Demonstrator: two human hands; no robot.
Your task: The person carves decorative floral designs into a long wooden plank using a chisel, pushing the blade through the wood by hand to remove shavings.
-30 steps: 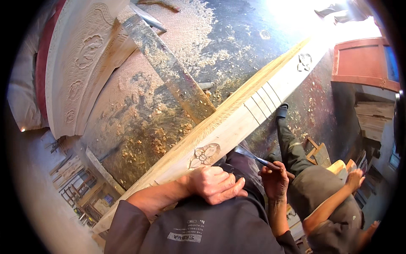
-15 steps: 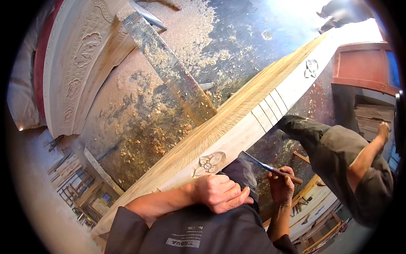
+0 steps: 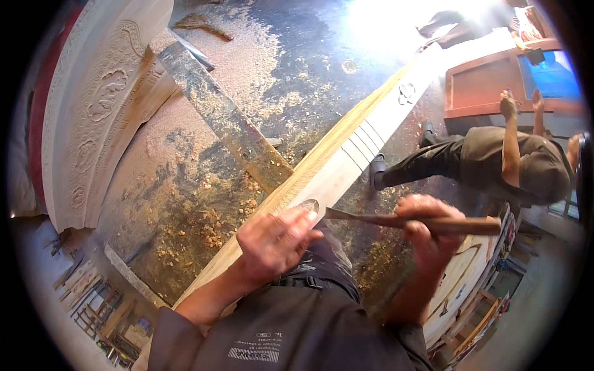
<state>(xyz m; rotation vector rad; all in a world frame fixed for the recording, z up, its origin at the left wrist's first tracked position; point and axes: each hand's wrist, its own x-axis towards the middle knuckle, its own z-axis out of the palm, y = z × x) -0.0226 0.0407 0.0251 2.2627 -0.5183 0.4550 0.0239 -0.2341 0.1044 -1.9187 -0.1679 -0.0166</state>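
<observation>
A long pale wooden beam (image 3: 337, 179) runs diagonally in front of me, with a carved flower (image 3: 309, 205) partly covered by my left hand (image 3: 277, 244). That hand lies over the beam, its fingers reaching onto the carving and its thumb apart, holding nothing. My right hand (image 3: 433, 232) is closed around a chisel (image 3: 383, 219) with a brown wooden handle. The chisel points left, and its blade tip is close to the beam's near edge, beside the left fingertips; whether it touches the wood I cannot tell.
Farther along the beam are several dark cross lines (image 3: 362, 145) and another carved flower (image 3: 406, 93). A plank (image 3: 232, 117) meets its far side. A carved panel (image 3: 93, 111) stands left. Wood shavings (image 3: 185, 238) litter the floor. A co-worker (image 3: 495, 157) bends by a red-brown panel (image 3: 482, 83) at right.
My left hand has shifted from near my waist onto the carved flower. The chisel has come up and swung level, its tip now beside that carving. The co-worker at right has moved farther off.
</observation>
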